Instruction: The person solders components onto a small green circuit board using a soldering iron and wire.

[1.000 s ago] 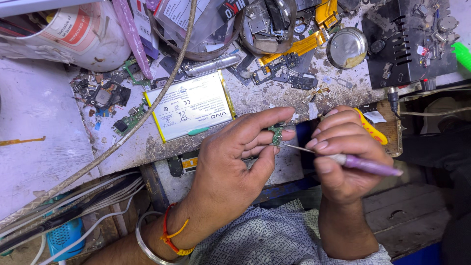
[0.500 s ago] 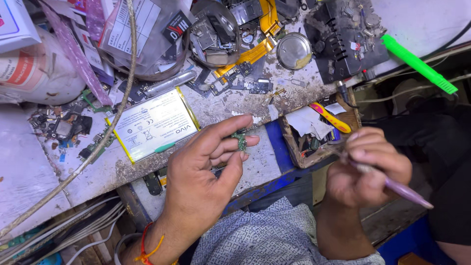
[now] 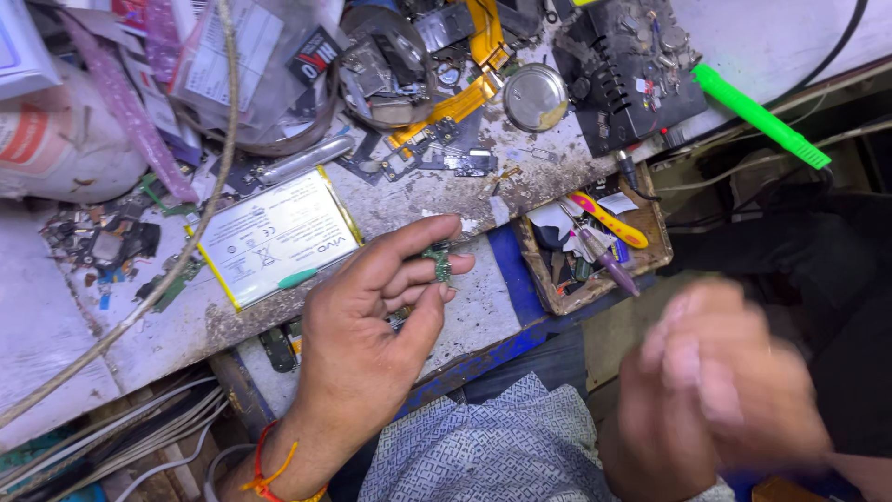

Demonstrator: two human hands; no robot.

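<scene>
Since half a second ago the right hand (image 3: 720, 390) has pulled down off the bench and is now just a blur with no tool, so I can't tell how its fingers sit. That purple-handled tool (image 3: 609, 260) now lies in the little wooden tray (image 3: 656, 244). Left hand (image 3: 372, 325) pinches the small green circuit board (image 3: 439, 263) at its fingertips over the bench edge, long axis roughly upright. Tray sits right of the board, nearer the right hand.
</scene>
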